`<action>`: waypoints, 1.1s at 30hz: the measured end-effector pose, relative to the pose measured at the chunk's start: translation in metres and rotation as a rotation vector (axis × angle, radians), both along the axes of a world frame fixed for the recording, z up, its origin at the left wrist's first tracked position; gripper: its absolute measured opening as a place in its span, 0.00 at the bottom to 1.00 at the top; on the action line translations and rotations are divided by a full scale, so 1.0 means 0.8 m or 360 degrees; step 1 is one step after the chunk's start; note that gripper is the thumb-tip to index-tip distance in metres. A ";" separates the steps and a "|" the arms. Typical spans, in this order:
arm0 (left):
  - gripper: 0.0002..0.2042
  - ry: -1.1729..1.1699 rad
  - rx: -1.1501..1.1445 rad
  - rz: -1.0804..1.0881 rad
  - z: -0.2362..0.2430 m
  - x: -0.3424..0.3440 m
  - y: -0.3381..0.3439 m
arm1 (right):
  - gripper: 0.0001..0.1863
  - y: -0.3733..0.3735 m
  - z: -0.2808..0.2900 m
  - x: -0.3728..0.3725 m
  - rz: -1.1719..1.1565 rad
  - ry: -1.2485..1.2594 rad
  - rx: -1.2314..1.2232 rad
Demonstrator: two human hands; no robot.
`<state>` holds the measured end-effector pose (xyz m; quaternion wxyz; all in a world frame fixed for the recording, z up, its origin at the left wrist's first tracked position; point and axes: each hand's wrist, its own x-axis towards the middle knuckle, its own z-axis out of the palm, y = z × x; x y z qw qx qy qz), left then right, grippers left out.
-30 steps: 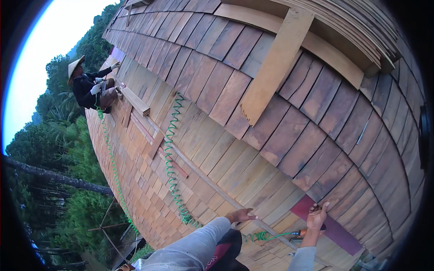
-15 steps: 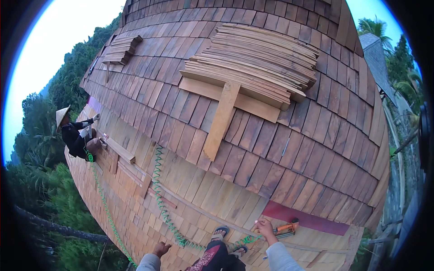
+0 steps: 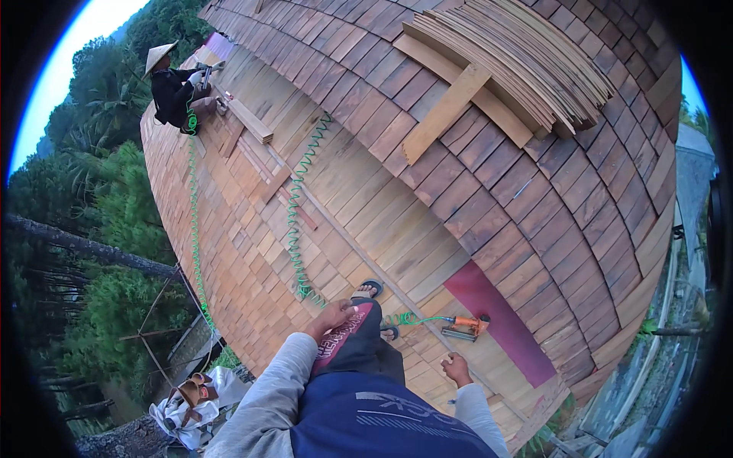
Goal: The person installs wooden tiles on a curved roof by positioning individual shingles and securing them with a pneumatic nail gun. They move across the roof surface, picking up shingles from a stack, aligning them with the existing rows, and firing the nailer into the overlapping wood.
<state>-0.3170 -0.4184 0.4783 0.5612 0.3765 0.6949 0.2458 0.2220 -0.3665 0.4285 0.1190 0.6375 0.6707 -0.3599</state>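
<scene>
My left hand (image 3: 334,315) rests over my left thigh with its fingers curled together; what they may hold is too small to make out. Beside the lower edge of the pale boards, my right hand (image 3: 456,369) is half curled, thumb and fingers drawn together, and its content does not show clearly. Just above it lies an orange nail gun (image 3: 469,325), untouched, its magazine flat against the roof. A green coiled air hose (image 3: 401,319) runs from the nail gun past my sandalled feet and up along the boards.
A stack of wooden shingles (image 3: 527,65) rests on a timber bracket (image 3: 447,114) above me. A dark red membrane strip (image 3: 500,320) borders the darker shingles. A co-worker in a conical hat (image 3: 179,91) sits at the upper left. A white bag (image 3: 183,416) hangs near the roof edge.
My view has tilted down and swung right. My left hand has come in over my thigh; my right hand has drawn down, away from the nail gun.
</scene>
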 end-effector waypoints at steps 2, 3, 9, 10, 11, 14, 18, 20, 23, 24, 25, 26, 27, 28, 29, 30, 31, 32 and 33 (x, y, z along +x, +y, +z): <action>0.34 0.0182 -0.0089 0.0367 0.005 -0.029 -0.030 | 0.27 0.015 0.024 0.008 -0.0146 0.0062 -0.0011; 0.34 0.0312 -0.0113 0.0476 0.005 -0.043 -0.052 | 0.25 0.035 0.050 -0.006 -0.0266 0.0079 -0.0067; 0.30 0.0549 -0.0648 0.0614 -0.058 -0.115 -0.174 | 0.19 0.163 0.109 -0.101 -0.0234 0.0081 0.0314; 0.30 0.0516 -0.0611 0.0624 -0.068 -0.116 -0.174 | 0.20 0.178 0.108 -0.115 -0.0221 0.0113 0.0390; 0.30 0.0487 -0.0576 0.0638 -0.076 -0.112 -0.178 | 0.20 0.195 0.109 -0.130 -0.0204 0.0150 0.0462; 0.29 0.0137 -0.0566 0.0572 -0.084 -0.138 -0.172 | 0.21 0.234 0.110 -0.202 -0.0223 0.0223 0.0360; 0.26 0.0025 -0.0477 0.0548 -0.072 -0.189 -0.081 | 0.21 0.286 0.106 -0.267 -0.0167 -0.0007 0.0210; 0.25 0.0154 -0.0513 0.0782 -0.060 -0.221 -0.045 | 0.23 0.308 0.108 -0.301 -0.0156 -0.0054 0.0136; 0.24 0.0084 -0.0468 0.0952 -0.044 -0.304 0.013 | 0.23 0.334 0.122 -0.392 -0.0192 0.0079 0.0096; 0.24 0.0081 -0.0466 0.1016 -0.042 -0.343 0.013 | 0.23 0.338 0.135 -0.443 -0.0156 0.0177 0.0083; 0.24 0.0066 -0.0464 0.1077 -0.040 -0.378 0.014 | 0.24 0.340 0.156 -0.494 -0.0121 0.0264 0.0074; 0.24 0.0120 -0.0429 0.1057 -0.037 -0.408 0.026 | 0.24 0.344 0.182 -0.537 -0.0098 0.0322 0.0083; 0.24 0.0151 -0.0380 0.1014 -0.034 -0.432 0.052 | 0.24 0.350 0.205 -0.564 -0.0062 0.0312 0.0130; 0.24 0.0175 -0.0333 0.0965 -0.030 -0.451 0.080 | 0.25 0.354 0.226 -0.584 -0.0030 0.0292 0.0175; 0.24 0.0122 -0.0286 0.0971 -0.022 -0.462 0.116 | 0.25 0.360 0.243 -0.592 -0.0014 0.0254 0.0221; 0.25 0.0065 -0.0244 0.0956 -0.014 -0.471 0.152 | 0.26 0.366 0.259 -0.594 -0.0026 0.0208 0.0271; 0.25 0.0029 -0.0227 0.0964 -0.004 -0.480 0.176 | 0.26 0.369 0.273 -0.598 -0.0048 0.0176 0.0307; 0.26 0.0001 -0.0214 0.0970 0.004 -0.492 0.193 | 0.26 0.369 0.282 -0.598 -0.0071 0.0148 0.0338; 0.27 -0.0025 -0.0204 0.0966 0.010 -0.499 0.207 | 0.26 0.370 0.286 -0.591 -0.0105 0.0051 0.0344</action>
